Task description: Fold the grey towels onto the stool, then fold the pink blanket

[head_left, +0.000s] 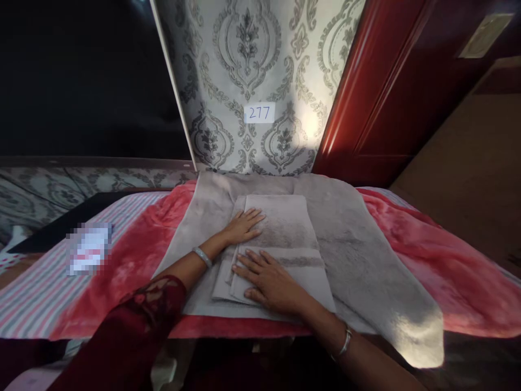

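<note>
A folded grey towel (285, 217) lies in the middle of the table, its layers stacked into a rough rectangle with a darker band across it. My left hand (243, 225) rests flat on the towel's upper left part, fingers stretched to the right. Lower down, my right hand (268, 281) presses flat on its near half, fingers spread and pointing up and left. Beneath the towel spreads a larger grey cloth (345, 233), whose right corner hangs over the front edge. Neither hand grips anything.
A red plush blanket (427, 233) and a striped cloth (36, 288) cover the table. A blurred white and pink item (89, 250) lies at the left. Behind stand a dark screen (81, 81), patterned wallpaper with a paper label (259, 113) reading 277, and a red door frame (350, 81).
</note>
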### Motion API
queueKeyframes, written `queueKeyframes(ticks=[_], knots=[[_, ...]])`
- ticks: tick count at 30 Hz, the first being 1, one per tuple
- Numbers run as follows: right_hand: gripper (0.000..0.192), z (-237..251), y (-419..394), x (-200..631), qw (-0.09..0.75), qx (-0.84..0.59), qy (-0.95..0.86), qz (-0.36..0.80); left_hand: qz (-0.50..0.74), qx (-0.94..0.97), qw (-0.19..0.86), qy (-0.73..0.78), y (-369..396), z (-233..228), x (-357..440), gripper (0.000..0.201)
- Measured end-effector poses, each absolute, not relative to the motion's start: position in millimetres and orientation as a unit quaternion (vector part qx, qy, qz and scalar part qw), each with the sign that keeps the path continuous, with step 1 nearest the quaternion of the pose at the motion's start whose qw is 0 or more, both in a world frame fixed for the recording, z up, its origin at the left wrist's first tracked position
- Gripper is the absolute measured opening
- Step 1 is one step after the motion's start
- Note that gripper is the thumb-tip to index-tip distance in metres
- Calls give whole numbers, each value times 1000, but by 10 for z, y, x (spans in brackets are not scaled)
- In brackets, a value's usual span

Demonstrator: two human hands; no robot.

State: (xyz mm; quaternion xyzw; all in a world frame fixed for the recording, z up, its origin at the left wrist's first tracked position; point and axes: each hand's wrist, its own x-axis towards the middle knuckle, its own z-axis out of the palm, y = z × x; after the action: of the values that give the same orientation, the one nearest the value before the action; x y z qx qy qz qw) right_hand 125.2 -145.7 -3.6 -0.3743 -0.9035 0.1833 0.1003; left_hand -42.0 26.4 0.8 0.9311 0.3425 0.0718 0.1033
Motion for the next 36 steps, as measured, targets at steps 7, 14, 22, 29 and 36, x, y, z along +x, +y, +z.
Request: queueKeyframes(ticks=[7, 14, 22, 29, 36], knots=[[69, 23, -1733, 1186, 117, -350, -896, 245, 113, 925, 104, 349, 257, -15, -405, 62], [60, 132, -1754, 1619, 320, -370, -811, 321, 287, 839, 133, 443, 303, -146, -491, 52], [59, -250, -972, 2560, 569, -594, -512, 248, 516, 567, 404, 499, 477, -170, -710, 53], [50, -399, -537, 2699, 610, -563, -323, 454, 467, 483, 577, 464, 445, -76, -843, 56], [30, -226, -238, 2602, 578, -560, -320, 501, 402, 477, 637, 452, 474, 68, -710, 39]])
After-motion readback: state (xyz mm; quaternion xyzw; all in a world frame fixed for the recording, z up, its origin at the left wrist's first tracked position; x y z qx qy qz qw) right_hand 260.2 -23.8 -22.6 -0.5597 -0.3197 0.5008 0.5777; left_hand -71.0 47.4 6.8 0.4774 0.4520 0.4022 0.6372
